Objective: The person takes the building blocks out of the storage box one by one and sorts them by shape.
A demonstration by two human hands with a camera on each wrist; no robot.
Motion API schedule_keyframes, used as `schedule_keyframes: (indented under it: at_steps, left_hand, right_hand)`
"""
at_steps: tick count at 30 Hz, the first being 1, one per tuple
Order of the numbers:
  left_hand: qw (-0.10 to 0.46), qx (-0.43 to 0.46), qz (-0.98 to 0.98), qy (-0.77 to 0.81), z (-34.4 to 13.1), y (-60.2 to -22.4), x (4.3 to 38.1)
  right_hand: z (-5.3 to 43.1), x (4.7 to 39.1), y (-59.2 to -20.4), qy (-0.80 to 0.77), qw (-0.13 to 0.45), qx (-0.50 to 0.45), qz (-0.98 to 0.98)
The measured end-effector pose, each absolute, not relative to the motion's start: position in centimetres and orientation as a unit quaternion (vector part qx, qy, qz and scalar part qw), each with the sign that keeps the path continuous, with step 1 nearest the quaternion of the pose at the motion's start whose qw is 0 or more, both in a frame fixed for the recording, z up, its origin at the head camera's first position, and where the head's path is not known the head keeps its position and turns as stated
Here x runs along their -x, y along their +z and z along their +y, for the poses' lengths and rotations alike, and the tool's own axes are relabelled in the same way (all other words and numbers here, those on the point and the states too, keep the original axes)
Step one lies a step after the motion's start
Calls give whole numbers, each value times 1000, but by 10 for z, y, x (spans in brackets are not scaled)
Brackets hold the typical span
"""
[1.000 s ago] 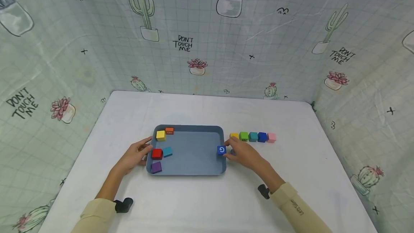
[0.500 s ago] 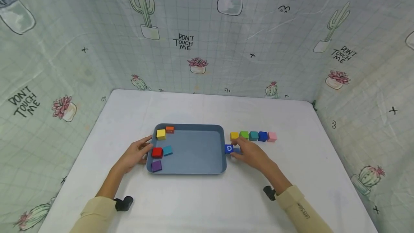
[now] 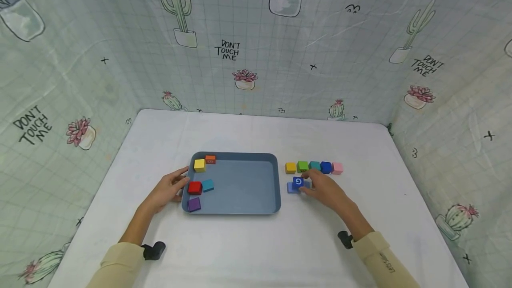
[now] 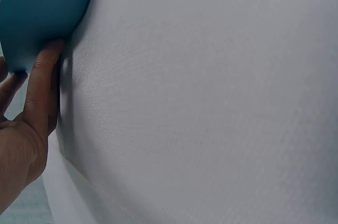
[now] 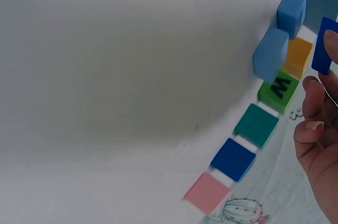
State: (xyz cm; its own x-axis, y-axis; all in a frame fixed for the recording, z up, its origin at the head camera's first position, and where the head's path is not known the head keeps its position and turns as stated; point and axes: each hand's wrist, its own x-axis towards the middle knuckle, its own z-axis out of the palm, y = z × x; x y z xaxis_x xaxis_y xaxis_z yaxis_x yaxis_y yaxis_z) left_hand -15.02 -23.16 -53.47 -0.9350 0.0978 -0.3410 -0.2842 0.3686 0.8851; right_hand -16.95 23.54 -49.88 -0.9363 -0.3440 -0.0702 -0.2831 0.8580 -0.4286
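Observation:
My right hand [image 3: 326,190] pinches a dark blue letter cube [image 3: 298,182], marked with a white G, between thumb and fingertips. In the right wrist view this cube [image 5: 323,47] is held clear of two light blue blocks [image 5: 270,55]; in the head view it overlaps those light blue blocks [image 3: 292,189], just right of the blue-grey tray [image 3: 240,213]. My left hand [image 3: 166,190] rests its extended fingers against the tray's left edge. From the left wrist, a nearly straight finger [image 4: 39,94] touches the tray's outer wall [image 4: 45,7].
Inside the tray's left part lie yellow [image 3: 199,166], orange [image 3: 210,159], red [image 3: 195,188], light blue [image 3: 207,185] and purple [image 3: 194,204] blocks. A row of yellow [image 3: 290,168], green [image 3: 302,166], teal [image 3: 314,166], blue [image 3: 326,167] and pink [image 3: 337,168] cubes stands behind my right hand.
My right hand has carried the G cube rightward, from over the tray's right rim to above the light blue blocks outside it. The left hand stays at the tray.

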Motion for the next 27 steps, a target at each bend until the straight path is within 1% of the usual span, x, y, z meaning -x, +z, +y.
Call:
schedule_keyframes:
  at_steps: [12,27]
  left_hand:
    - [174,59,807,561,-232,-533,152]
    - [173,49,806,564,-232,-527,151]
  right_hand:
    - [269,172,-498,-212,65,140,965]
    - [291,171,-506,-212,83,122,966]
